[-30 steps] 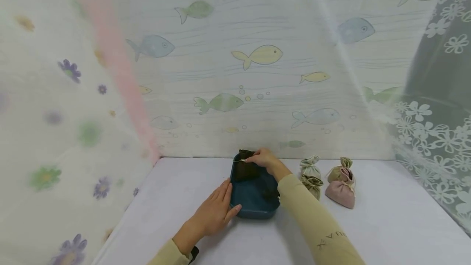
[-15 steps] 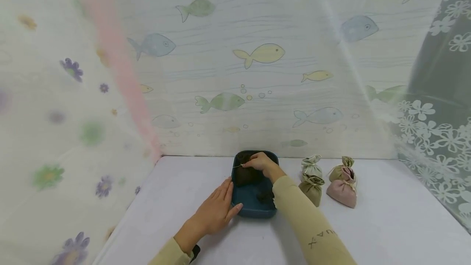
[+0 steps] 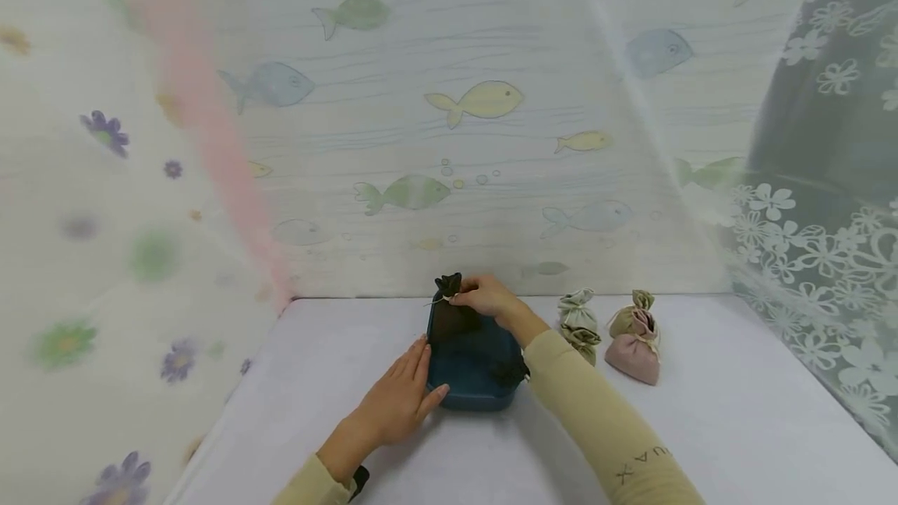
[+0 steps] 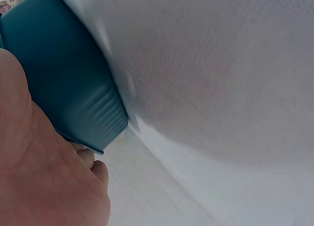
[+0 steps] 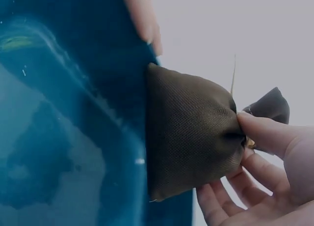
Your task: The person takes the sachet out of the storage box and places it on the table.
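Observation:
A dark brown drawstring pouch [image 5: 191, 133] is pinched at its tied neck between the thumb and fingers of my right hand [image 3: 491, 301]. In the head view it is at the back left of a deep blue plastic tray [image 3: 477, 401], its gathered top above the rim. The right wrist view shows the pouch's flat base right at the tray's edge. My left hand [image 3: 393, 409] lies along the tray's left side, fingers straight against the wall, thumb at the near corner. A second dark pouch [image 3: 510, 372] lies in the tray's front right, partly hidden by the right sleeve.
Right of the tray stand several small drawstring pouches: a pale green one [image 3: 578, 309], an olive one [image 3: 582, 340] partly behind the sleeve, a tan one [image 3: 620, 322] and a pink one [image 3: 634, 357]. A fish-print curtain [image 3: 484, 162] hangs at the table's back edge.
My right hand first drew the dark pouch lower into the tray, then raised it toward the back left rim. The left hand keeps its place on the tray. The head view shifted slightly.

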A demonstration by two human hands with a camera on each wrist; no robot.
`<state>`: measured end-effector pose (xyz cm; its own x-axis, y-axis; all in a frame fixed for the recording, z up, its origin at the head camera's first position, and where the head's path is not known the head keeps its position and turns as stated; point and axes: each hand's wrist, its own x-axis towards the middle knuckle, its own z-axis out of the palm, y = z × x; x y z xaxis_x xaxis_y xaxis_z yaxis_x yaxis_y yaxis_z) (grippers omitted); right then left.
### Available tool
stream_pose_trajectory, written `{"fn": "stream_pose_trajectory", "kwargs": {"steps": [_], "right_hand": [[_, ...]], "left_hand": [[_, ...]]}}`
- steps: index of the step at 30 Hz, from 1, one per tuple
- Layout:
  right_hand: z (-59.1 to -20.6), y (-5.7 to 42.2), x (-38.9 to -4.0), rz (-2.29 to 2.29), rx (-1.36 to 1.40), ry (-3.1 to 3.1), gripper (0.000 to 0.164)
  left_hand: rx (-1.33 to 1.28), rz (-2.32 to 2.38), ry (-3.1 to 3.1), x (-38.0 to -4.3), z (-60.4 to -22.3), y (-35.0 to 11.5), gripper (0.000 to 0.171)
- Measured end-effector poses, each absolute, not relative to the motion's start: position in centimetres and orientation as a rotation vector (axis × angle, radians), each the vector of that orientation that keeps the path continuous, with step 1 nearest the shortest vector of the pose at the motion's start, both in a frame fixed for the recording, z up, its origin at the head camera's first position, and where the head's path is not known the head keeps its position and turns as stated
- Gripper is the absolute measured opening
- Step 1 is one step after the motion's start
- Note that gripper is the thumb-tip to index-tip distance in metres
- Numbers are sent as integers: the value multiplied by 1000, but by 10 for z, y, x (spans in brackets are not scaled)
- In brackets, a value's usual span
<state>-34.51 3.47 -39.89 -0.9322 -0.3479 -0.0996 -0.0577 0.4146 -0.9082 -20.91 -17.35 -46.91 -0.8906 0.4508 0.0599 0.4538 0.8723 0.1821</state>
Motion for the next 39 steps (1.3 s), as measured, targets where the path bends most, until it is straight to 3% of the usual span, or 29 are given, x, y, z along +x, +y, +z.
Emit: {"fn": "stream_pose_trajectory", "kwargs": {"steps": [8,17,26,39], "right_hand": [[-363,55,-324,-1571,-535,2490,19],[-339,104,-285,-1562,-641,2572,20],[-340,162,-255,-1572,-636,2651,25],[-364,227,-219,-1487,-479,2738,15]], "left_hand": [[-758,-325,-3000,-213,-460,-176,87],[-775,-337,-2981,-217,-460,-180,87],[-774,-293,-2969,-223,-460,-183,85],[-792,-349,-2971,-230,-461,-184,86]]}}
